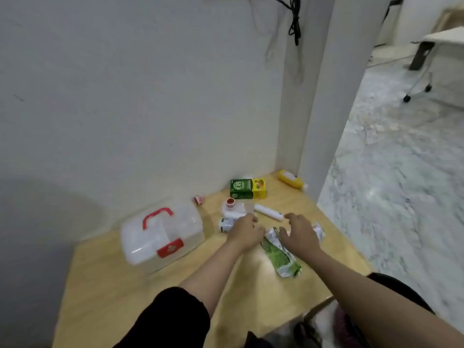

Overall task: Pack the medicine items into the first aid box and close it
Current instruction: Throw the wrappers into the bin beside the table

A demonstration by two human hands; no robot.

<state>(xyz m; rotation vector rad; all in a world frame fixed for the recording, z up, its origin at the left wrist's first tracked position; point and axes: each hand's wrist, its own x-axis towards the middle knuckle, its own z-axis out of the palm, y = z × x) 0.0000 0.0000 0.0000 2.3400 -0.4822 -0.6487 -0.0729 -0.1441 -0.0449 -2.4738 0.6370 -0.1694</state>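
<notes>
A clear plastic first aid box [160, 237] with a red handle and red latch stands shut on the left of the wooden table [120, 292]. My left hand [244, 231] hovers over a small white bottle [225, 225], fingers loosely curled, holding nothing. My right hand [300, 233] is spread above a green and white sachet [281, 254] and another crumpled packet [318, 229]. A white tube [268, 212], a red-capped jar [230, 202], a small red jar [198, 199], a green and yellow carton [248, 188] and a yellow bottle [291, 179] lie farther back.
White walls [125, 109] close off the table's far side, with a pillar at the right corner. A black cable [294, 18] hangs on the wall. Right of the table is marble floor [391, 172], with a wheeled chair [424, 59] at the back.
</notes>
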